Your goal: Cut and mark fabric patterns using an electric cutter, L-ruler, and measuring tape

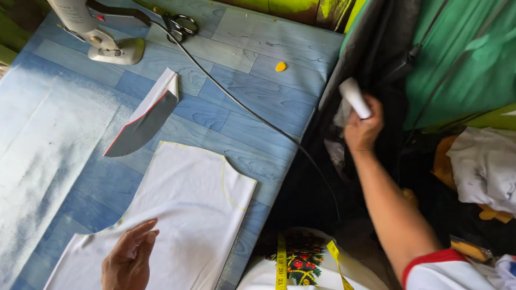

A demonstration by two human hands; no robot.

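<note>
My left hand [126, 263] lies flat, fingers apart, on a white cut fabric piece [183, 210] spread on the blue plank-patterned table [256, 88]. My right hand [363, 127] reaches off the table's right edge into a dark gap and grips a white rolled piece [354, 97]. A grey and white curved fabric piece with a red edge [145, 117] lies beyond the white fabric. A yellow tape measure [281, 264] hangs around my neck over a white shirt.
An electric cloth cutter [97, 30] stands at the table's far left, its black cable [239, 103] running across to the right edge. Scissors [179, 26] lie beside it. A small yellow chalk [280, 66] sits nearby. White cloth [493, 165] is piled at right by a green wall.
</note>
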